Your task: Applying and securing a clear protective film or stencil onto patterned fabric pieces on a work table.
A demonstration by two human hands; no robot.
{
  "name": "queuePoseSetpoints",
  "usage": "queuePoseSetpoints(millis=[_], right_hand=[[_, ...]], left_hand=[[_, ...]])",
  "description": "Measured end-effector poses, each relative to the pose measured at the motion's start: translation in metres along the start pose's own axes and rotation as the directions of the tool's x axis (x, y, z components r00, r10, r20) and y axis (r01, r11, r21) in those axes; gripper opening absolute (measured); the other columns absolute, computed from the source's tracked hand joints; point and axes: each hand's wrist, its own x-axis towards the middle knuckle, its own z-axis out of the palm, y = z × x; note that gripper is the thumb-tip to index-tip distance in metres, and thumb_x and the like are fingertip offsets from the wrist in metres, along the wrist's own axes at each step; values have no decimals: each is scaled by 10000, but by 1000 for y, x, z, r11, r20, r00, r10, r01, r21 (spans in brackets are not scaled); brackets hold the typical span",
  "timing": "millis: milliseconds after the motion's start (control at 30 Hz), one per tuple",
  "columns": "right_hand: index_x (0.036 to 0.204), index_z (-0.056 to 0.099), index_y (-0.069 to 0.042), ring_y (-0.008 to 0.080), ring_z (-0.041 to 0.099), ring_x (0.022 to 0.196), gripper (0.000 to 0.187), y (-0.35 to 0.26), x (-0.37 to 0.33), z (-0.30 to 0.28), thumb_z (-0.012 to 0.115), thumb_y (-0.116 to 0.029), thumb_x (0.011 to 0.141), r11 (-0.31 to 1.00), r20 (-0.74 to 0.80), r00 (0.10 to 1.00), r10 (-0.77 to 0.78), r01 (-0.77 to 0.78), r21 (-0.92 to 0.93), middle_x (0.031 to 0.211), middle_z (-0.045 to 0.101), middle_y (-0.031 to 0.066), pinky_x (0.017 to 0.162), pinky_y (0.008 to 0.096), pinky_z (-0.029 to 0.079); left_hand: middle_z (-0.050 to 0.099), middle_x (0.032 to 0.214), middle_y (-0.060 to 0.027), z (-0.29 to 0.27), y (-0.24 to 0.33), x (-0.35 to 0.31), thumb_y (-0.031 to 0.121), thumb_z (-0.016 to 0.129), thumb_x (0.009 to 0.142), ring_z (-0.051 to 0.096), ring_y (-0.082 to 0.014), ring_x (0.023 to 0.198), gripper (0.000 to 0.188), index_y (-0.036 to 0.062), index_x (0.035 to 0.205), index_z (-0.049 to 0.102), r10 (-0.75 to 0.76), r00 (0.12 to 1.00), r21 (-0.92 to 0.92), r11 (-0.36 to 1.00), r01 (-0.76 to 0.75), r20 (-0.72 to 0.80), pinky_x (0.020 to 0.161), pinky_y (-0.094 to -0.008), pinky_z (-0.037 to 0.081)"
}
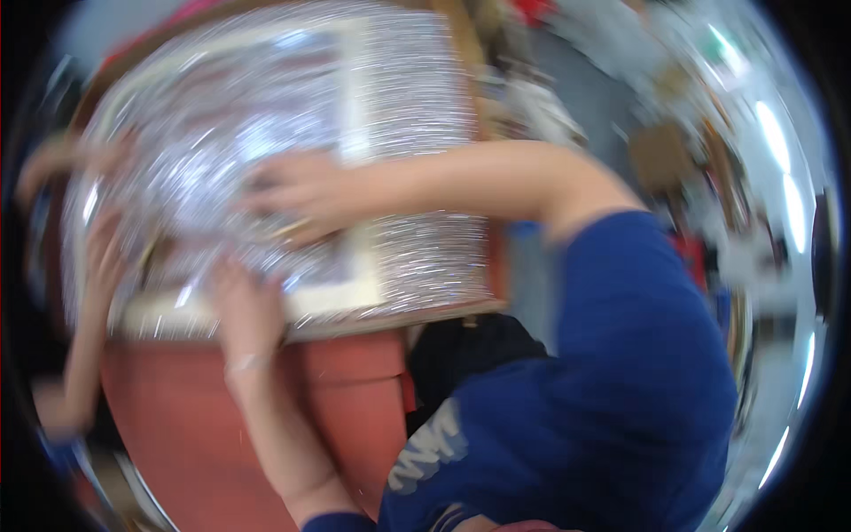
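A large sheet of clear bubble wrap point(421, 115) lies over a flat rectangular panel with a pale cream border point(355, 97) and a darker middle, whose picture is too blurred to read. My right hand point(306, 195) reaches in from the right and rests on the wrap near the panel's middle, fingers apart. At the near edge, my left hand point(248, 306) lies on the wrap with its thumb away from the fingers. Motion smears both hands; I see nothing held in either. A thin light band on my left wrist shows.
Another person's hands point(106, 248) touch the wrap at its left side. Below the near edge is a red surface point(204, 426). Brown board edges point(470, 35) border the wrap at the right. A brown cardboard box point(660, 155) and blurred clutter stand farther right.
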Motion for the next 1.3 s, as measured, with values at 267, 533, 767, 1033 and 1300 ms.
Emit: queuePoseSetpoints(millis=[267,533,767,1033,1300], right_hand=[[1305,477,-245,358,521,1020,722,-43,-4,19,636,-569,681,950,105,957,270,-247,-189,1274,432,172,791,465,443],[1327,449,-212,370,426,1149,668,-35,16,39,616,-481,739,860,57,880,471,-445,-249,1385,339,230,921,441,344],[1365,384,-278,371,410,1187,690,-65,-2,40,556,-555,757,900,172,886,430,-407,-156,1363,363,186,899,515,335],[1245,532,-246,394,460,1116,572,-32,-20,15,560,-541,755,745,-144,862,486,-495,-447,1281,447,188,884,580,335],[1091,594,-158,291,530,989,489,-39,47,48,604,-478,721,913,20,931,365,-354,-205,1093,556,111,811,488,407]], left_hand=[[421,1259,-292,13,-44,10,128,419,942,430,-442,1150,355,-26,1254,487,58,998,162,985,-60,15,948,-446,369],[406,1376,-250,6,-30,18,24,351,931,388,-343,1295,416,-20,1342,401,6,989,175,984,-33,151,1073,-347,292],[614,1061,-272,-17,0,2,71,539,825,605,-407,945,411,-35,1220,501,-159,986,41,987,158,41,833,-447,461],[631,1058,-255,27,-83,26,122,618,875,659,-217,926,366,-96,1162,553,331,913,130,942,-308,-237,799,-372,514],[540,1229,-246,-6,11,14,27,495,833,550,-330,1108,460,-52,1282,440,185,983,-285,943,-173,14,935,-356,436]])
